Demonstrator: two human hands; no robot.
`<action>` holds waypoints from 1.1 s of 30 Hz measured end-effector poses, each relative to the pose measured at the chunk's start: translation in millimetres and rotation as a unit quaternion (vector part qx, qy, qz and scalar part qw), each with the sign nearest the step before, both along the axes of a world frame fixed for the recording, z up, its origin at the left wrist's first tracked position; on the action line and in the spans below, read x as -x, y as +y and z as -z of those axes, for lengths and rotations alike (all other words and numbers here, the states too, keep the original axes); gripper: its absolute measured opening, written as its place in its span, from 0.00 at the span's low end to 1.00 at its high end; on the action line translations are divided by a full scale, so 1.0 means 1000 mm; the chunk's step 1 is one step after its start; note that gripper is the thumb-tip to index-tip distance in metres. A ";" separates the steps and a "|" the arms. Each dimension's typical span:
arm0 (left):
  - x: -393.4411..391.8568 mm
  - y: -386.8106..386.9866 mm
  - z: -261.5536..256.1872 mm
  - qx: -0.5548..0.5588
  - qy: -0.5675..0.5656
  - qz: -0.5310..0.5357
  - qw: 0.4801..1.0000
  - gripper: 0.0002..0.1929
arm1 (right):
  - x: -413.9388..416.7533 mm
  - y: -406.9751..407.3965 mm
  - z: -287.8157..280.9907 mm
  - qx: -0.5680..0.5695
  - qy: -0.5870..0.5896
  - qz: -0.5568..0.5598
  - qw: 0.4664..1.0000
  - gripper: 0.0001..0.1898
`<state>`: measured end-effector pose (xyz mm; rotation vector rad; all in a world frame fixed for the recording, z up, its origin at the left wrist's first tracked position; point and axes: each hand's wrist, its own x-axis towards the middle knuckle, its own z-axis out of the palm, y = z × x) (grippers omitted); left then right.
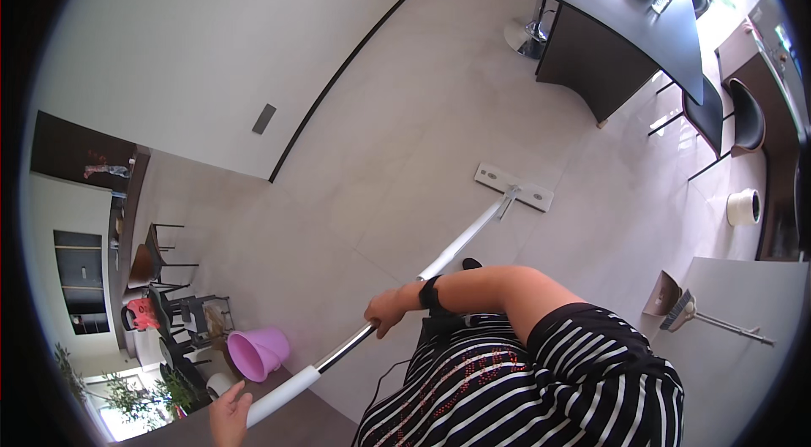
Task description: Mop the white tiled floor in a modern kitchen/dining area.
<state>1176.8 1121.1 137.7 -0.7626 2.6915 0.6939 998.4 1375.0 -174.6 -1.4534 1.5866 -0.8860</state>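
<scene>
A flat mop slants across the view, its white rectangular head [493, 177] lying on the pale floor. Around the chrome section of the mop pole [345, 349], my right hand [388, 312] is closed, with a black band on that wrist. Lower left, my left hand [229, 415] is at the top end of the white grip [284, 393]; its fingers are only partly visible. Between my right hand and the head runs the white lower tube [462, 241]. A dark shoe tip [471, 264] shows beside that tube.
A pink bucket [258, 353] stands left of the pole. Ahead are a dark table [624, 10] with bottles on it, a stool base [526, 36] and black chairs [703, 114]. A white wall [190, 54] borders the left. A broom [681, 311] and dustpan [662, 293] are at right.
</scene>
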 end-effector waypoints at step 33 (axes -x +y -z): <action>-0.363 0.037 0.002 0.068 -0.162 -0.179 0.968 0.17 | -0.316 -0.187 0.013 -0.118 0.163 -0.159 0.966 0.15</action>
